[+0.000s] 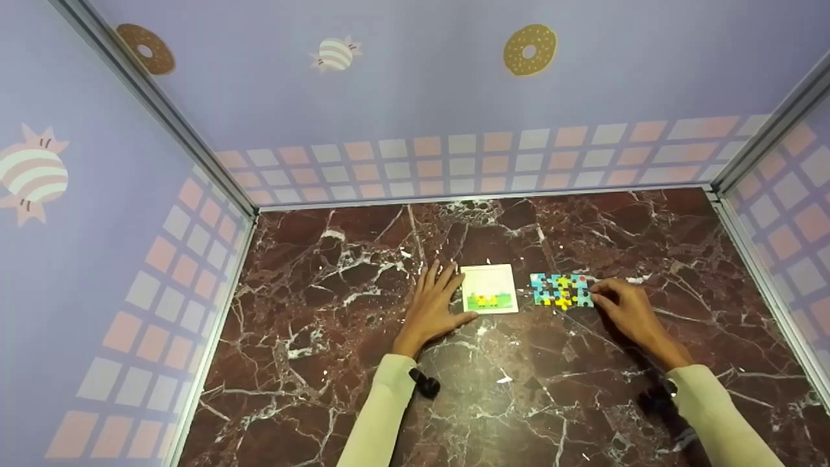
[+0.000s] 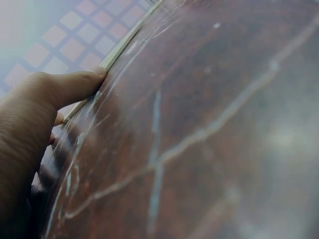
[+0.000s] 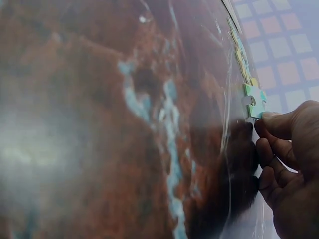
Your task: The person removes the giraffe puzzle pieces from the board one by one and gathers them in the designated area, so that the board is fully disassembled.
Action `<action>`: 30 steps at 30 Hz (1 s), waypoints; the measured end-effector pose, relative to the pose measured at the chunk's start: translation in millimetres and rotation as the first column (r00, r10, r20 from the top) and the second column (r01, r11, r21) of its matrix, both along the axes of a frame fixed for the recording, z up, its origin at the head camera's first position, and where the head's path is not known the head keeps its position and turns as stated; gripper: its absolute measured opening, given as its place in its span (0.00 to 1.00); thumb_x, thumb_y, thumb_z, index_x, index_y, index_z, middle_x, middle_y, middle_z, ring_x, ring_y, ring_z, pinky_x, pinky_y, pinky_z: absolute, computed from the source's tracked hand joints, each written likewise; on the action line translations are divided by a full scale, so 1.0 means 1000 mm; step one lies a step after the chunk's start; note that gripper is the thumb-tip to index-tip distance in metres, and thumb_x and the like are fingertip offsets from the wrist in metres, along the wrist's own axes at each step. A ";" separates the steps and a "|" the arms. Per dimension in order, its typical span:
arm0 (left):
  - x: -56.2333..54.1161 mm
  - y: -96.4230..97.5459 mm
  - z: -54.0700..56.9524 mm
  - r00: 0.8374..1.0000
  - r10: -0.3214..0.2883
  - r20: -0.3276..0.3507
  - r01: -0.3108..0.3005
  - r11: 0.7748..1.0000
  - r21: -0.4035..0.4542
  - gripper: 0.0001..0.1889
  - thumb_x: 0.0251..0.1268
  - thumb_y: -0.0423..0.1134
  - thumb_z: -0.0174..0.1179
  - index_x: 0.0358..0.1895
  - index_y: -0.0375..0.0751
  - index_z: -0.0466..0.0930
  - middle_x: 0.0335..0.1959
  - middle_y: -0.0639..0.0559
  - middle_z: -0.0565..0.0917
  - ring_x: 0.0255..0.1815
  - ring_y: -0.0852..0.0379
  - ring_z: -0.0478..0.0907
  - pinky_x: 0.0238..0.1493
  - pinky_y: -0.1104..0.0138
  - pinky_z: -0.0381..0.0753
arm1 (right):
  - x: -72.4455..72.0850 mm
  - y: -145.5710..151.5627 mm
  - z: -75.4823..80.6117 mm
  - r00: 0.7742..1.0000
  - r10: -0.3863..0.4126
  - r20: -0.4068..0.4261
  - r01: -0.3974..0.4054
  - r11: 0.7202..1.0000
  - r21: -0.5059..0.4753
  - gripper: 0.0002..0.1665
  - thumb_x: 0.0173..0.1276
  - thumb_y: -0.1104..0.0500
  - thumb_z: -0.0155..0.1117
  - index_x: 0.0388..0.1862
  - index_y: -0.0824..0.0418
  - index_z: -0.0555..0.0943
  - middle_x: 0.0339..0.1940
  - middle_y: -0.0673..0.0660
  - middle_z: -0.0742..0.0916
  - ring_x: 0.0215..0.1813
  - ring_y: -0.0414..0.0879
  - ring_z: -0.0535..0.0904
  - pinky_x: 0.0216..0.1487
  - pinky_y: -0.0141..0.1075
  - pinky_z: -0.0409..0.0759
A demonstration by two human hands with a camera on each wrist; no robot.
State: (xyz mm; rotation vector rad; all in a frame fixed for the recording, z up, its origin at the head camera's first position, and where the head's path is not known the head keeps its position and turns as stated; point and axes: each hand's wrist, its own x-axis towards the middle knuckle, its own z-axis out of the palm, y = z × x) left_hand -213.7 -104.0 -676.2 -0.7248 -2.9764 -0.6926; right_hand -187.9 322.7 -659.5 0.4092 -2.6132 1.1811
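A square picture board [image 1: 490,289] with a pale upper part and a green and yellow strip along its bottom lies on the table. My left hand [image 1: 433,305] rests at its left side, fingers spread, with the thumb [image 2: 82,87] against the board's near edge. To the right of the board, several blue and yellow jigsaw pieces [image 1: 551,290] lie grouped in two rows. My right hand [image 1: 626,311] pinches a light green-blue jigsaw piece [image 3: 255,101] between thumb and forefinger, at the lower right end of the group. In the right wrist view the piece stands tilted up.
The dark red marbled table [image 1: 506,415] has white veins and a glossy sheen. Lilac panels with pink and white squares enclose it at the back [image 1: 428,97], left [image 1: 123,272] and right. Dark wrist cameras [image 1: 425,383] sit at both cuffs.
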 end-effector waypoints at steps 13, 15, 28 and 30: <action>0.000 0.001 0.000 1.000 0.012 0.004 -0.012 1.000 -0.006 0.52 0.66 0.76 0.65 0.86 0.50 0.68 0.91 0.47 0.58 0.93 0.39 0.41 0.90 0.39 0.37 | -0.003 -0.004 0.003 1.000 0.011 0.010 -0.012 0.997 0.082 0.06 0.71 0.73 0.75 0.46 0.69 0.90 0.42 0.63 0.93 0.45 0.61 0.88 0.50 0.28 0.78; 0.000 0.001 0.000 1.000 0.009 0.004 -0.009 1.000 -0.009 0.52 0.66 0.76 0.65 0.86 0.50 0.68 0.91 0.47 0.58 0.93 0.39 0.41 0.90 0.40 0.37 | -0.003 -0.004 0.003 1.000 0.011 0.015 -0.012 0.996 0.087 0.06 0.71 0.72 0.75 0.46 0.69 0.90 0.42 0.63 0.93 0.45 0.61 0.88 0.49 0.30 0.79; 0.000 0.000 -0.002 1.000 -0.012 -0.018 0.012 1.000 -0.007 0.51 0.68 0.74 0.65 0.86 0.48 0.67 0.90 0.45 0.59 0.92 0.36 0.42 0.90 0.39 0.39 | -0.004 -0.004 0.002 1.000 0.012 0.025 -0.014 0.996 0.092 0.07 0.69 0.72 0.78 0.44 0.66 0.91 0.36 0.56 0.90 0.37 0.51 0.84 0.40 0.35 0.80; 0.000 0.000 -0.002 1.000 -0.013 -0.019 0.013 1.000 -0.002 0.51 0.68 0.74 0.65 0.86 0.48 0.68 0.90 0.45 0.59 0.92 0.36 0.42 0.90 0.39 0.40 | -0.004 -0.004 0.002 0.999 0.013 0.032 -0.015 0.997 0.078 0.07 0.69 0.72 0.78 0.44 0.67 0.91 0.36 0.57 0.90 0.37 0.50 0.84 0.40 0.32 0.79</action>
